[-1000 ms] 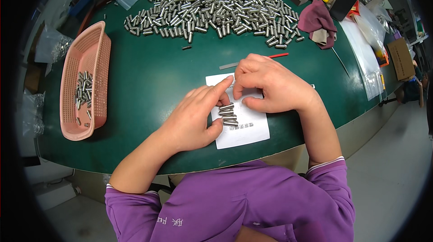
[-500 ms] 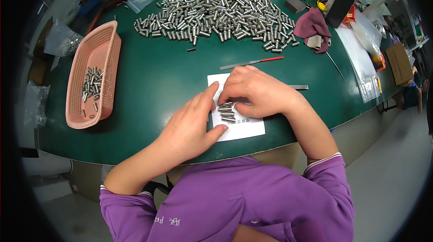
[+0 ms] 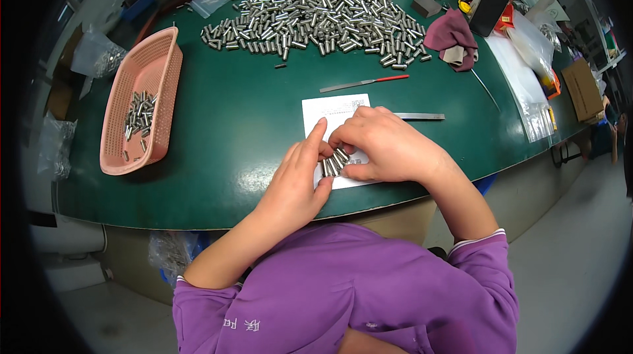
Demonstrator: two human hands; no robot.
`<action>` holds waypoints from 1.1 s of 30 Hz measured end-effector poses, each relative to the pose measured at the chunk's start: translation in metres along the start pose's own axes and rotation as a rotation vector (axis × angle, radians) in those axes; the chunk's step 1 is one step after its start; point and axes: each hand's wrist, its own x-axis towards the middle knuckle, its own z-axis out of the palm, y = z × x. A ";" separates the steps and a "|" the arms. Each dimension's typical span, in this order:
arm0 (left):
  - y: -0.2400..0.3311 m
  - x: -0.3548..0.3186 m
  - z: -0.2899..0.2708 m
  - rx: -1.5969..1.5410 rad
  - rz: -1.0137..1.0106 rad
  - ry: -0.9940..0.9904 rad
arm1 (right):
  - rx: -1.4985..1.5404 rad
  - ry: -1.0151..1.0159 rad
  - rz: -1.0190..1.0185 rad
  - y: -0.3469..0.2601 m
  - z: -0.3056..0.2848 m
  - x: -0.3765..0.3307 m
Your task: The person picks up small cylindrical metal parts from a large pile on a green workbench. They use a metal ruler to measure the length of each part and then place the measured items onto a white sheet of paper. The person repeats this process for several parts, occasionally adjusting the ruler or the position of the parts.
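Note:
A small row of short, shiny metal pins (image 3: pixel 335 162) lies tilted on a white printed paper sheet (image 3: pixel 322 108), between my hands. My right hand (image 3: pixel 389 145) curls over the row from the right, its thumb and bent fingers closed around the pins. From the left, my left hand (image 3: pixel 297 174) rests against the row's side. Its index finger points up and the thumb is spread away below. Some of the pins' ends are hidden under my right fingers.
A big heap of metal pins (image 3: pixel 316 11) spreads across the far green table (image 3: pixel 217 129). A pink basket (image 3: pixel 173 90) with more pins stands left. Beyond the paper lie a red-handled file (image 3: pixel 356 84) and a flat metal strip (image 3: pixel 422 116). A maroon cloth (image 3: pixel 452 34) sits at right.
The pins have gone from a stacked column to a slanted, more upright row. My left hand has moved in against them, and my right fingers and thumb have drawn around them.

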 end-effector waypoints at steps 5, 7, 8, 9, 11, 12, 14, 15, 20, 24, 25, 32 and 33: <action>0.006 0.000 -0.003 0.089 -0.003 0.036 | -0.006 0.087 0.044 -0.004 0.007 -0.010; 0.007 0.000 -0.005 0.092 -0.029 0.021 | 0.008 0.129 0.048 -0.004 0.010 -0.014; 0.007 0.001 -0.006 0.045 -0.066 -0.008 | 0.014 0.149 0.047 -0.003 0.011 -0.016; 0.007 0.001 -0.006 -0.003 -0.103 -0.036 | 0.017 0.150 0.059 -0.003 0.011 -0.017; 0.006 0.002 -0.004 -0.001 -0.094 -0.020 | 0.022 0.152 0.085 -0.005 0.010 -0.019; 0.005 0.003 -0.003 0.000 -0.089 -0.013 | 0.026 0.171 0.078 -0.005 0.011 -0.020; 0.005 0.004 -0.001 0.019 -0.074 -0.005 | 0.033 0.207 0.065 -0.005 0.014 -0.019; 0.005 0.005 0.000 0.028 -0.067 0.000 | 0.031 0.214 0.073 -0.005 0.014 -0.020; 0.008 0.008 0.003 0.015 -0.087 0.006 | 0.087 0.289 0.132 -0.003 0.014 -0.025; 0.013 0.009 0.004 -0.027 -0.110 -0.002 | 0.123 0.221 0.193 -0.002 0.009 -0.033; 0.014 0.010 0.004 -0.033 -0.112 -0.008 | 0.123 0.231 0.189 -0.001 0.010 -0.034; 0.017 0.011 0.007 -0.075 -0.094 0.002 | 0.129 0.327 0.154 0.005 0.011 -0.039; 0.017 0.011 0.007 -0.086 -0.099 0.006 | 0.134 0.324 0.148 0.007 0.010 -0.039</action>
